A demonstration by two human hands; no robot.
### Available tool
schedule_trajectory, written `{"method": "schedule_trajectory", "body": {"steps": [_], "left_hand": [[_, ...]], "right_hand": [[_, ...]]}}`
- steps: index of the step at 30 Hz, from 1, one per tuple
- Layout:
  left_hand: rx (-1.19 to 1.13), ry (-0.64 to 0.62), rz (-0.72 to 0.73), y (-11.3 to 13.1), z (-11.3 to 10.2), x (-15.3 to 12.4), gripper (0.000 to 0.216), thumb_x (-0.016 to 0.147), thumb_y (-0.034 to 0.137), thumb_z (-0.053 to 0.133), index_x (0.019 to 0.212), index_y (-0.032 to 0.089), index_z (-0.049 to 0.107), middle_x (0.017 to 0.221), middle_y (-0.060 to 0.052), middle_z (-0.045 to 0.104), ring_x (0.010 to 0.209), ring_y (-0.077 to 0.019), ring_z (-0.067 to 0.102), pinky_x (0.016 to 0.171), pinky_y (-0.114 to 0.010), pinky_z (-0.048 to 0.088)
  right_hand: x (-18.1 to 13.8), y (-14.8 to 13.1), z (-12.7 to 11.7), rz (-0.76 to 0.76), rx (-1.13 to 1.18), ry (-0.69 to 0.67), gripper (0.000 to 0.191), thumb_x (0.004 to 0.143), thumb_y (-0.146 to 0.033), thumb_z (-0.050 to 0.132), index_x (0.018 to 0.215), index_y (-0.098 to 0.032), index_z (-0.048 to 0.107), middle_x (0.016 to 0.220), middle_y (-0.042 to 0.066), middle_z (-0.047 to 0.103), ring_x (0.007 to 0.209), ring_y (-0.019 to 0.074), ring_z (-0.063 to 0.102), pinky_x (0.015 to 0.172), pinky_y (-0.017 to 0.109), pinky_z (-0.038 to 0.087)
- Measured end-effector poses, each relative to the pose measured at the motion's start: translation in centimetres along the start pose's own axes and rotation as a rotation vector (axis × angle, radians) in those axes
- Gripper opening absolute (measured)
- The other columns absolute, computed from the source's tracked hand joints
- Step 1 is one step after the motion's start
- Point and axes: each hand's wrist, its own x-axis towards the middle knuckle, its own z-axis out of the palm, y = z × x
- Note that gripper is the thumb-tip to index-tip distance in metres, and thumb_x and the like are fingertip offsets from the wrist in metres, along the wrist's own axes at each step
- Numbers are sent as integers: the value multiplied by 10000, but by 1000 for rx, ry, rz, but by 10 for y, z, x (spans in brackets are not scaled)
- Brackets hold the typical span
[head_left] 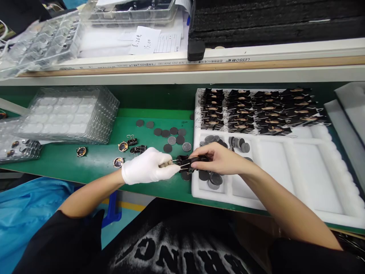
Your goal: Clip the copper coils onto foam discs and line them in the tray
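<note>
My left hand, in a white glove, is closed on the wire handles of a black binder clip held over the near edge of the green bench. My bare right hand pinches the same clip from the other side, at the left rim of a white foam tray. A dark round disc sits just under the clip. More grey discs lie in the tray's near left compartment under my right hand.
Loose grey discs are scattered on the green mat. Two binder clips and round gold-rimmed parts lie left of my hands. Rows of clipped assemblies fill the tray's far side. Clear blister trays stack at the left.
</note>
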Motion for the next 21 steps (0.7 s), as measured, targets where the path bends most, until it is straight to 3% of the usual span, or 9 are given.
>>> {"method": "schedule_trajectory", "body": {"steps": [8,11,14,16,18,21], "left_hand": [[-31,-55,-22,2,0,3,401,911,364,565,563,181,484,446,72,412,451,-59,369,482,-226,280],[-46,-50,-22,2,-1,4,350,895,379,594,609,182,547,475,66,479,475,-71,419,506,-226,319],[-130,-45,-30,3,0,9,342,973,445,511,806,185,658,635,24,650,566,-107,559,567,-238,400],[-326,-72,-137,6,4,13,512,1038,539,347,881,171,666,739,-34,722,604,-136,639,560,-253,435],[-534,-133,-252,10,11,19,677,1044,626,221,786,156,635,688,-67,710,548,-146,642,513,-262,434],[-599,-93,-205,16,17,26,622,1023,656,330,669,186,532,544,2,590,475,-116,547,517,-255,426]], "right_hand": [[-2,0,-2,31,-74,-37,256,913,-427,732,945,-188,818,809,39,759,674,177,644,566,284,470],[-4,-2,-4,-3,-124,-33,251,932,-428,718,959,-199,817,833,38,774,706,193,677,582,287,477],[-7,-7,-3,-128,-300,60,224,965,-405,693,1014,-224,815,878,45,788,741,209,705,640,310,505],[-10,-11,1,-250,-483,167,202,995,-363,657,1064,-250,810,967,67,799,825,238,729,729,353,530],[-16,-14,5,-331,-658,264,214,1027,-296,600,1089,-280,804,1094,82,798,985,279,741,839,415,530],[-32,-12,5,-361,-807,386,237,1001,-300,662,1213,-339,763,1280,62,750,1206,329,688,987,501,487]]}}
